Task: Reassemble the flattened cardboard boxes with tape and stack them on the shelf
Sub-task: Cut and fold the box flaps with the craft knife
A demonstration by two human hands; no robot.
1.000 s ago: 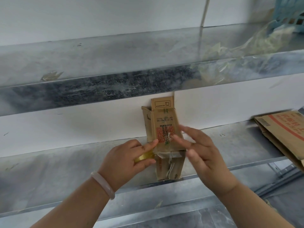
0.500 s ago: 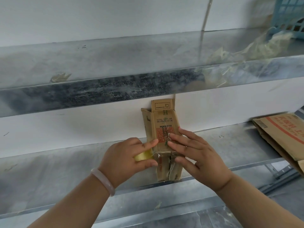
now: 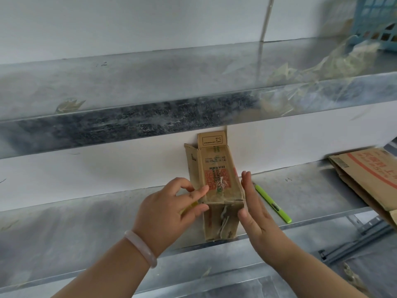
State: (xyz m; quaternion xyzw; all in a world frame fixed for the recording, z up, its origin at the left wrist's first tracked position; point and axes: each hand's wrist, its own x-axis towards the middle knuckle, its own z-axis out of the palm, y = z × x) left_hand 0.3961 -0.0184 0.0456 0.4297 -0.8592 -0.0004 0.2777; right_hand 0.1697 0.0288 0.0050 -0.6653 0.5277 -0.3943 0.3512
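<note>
Small cardboard box [image 3: 217,186] stands on the middle metal shelf [image 3: 86,229], its near end at the shelf's front edge and its far end against the white wall, far flaps open and upright. Red print on top, with stringy bits of tape on the top and the near face.

Left hand [image 3: 169,209]: fingers curled, index on the box top, thumb at the near-left corner, pinching that corner. A yellow bit [image 3: 189,208] peeks out under the fingers; can't tell what it is. Pale bracelet [image 3: 140,248] on that wrist.

Right hand [image 3: 255,214]: flat, fingers straight, pressed against the box's right side, gripping nothing.

Green highlighter pen [image 3: 272,204] lies on the shelf just right of that hand. Large flattened carton [image 3: 369,179] at far right, overhanging the shelf edge. On the upper shelf [image 3: 150,82], crumpled clear plastic [image 3: 322,67] and a blue basket [image 3: 376,22].
</note>
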